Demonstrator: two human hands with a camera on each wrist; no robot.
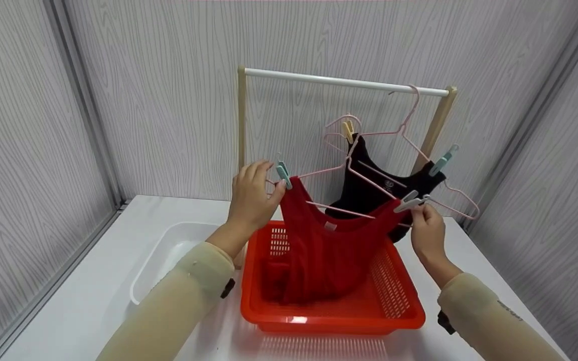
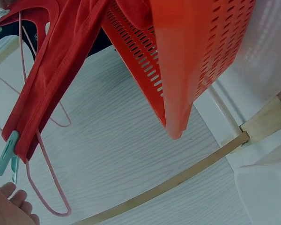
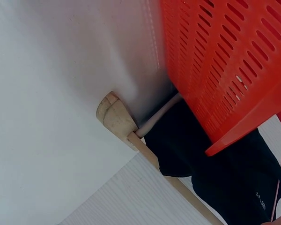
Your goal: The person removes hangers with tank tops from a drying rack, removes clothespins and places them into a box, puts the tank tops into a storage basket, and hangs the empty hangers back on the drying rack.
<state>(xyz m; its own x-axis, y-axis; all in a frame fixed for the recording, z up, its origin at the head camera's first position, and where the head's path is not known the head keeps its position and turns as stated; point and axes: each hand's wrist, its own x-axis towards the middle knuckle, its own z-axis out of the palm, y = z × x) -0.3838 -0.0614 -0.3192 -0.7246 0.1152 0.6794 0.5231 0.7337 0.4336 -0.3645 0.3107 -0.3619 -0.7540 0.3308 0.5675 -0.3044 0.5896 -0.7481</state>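
Observation:
A red sleeveless top (image 1: 326, 250) hangs on a pink wire hanger (image 1: 324, 172), its lower part inside the red basket (image 1: 331, 323). A teal clothespin (image 1: 283, 174) clips its left strap, a grey clothespin (image 1: 409, 201) its right strap. My left hand (image 1: 253, 195) is beside the teal clothespin, fingers loosely bent; in the left wrist view the fingertips (image 2: 21, 199) lie just short of it. My right hand (image 1: 428, 233) pinches the hanger's right end below the grey clothespin; the fingers partly hide the grip.
Behind, a black sleeveless top (image 1: 369, 185) hangs from a second pink hanger (image 1: 409, 118) on the rack's white rod (image 1: 319, 78), with yellow (image 1: 348, 131) and teal clothespins (image 1: 443, 160). A white tray (image 1: 156, 253) stands at left. Wooden rack feet (image 3: 116, 117) rest on the table.

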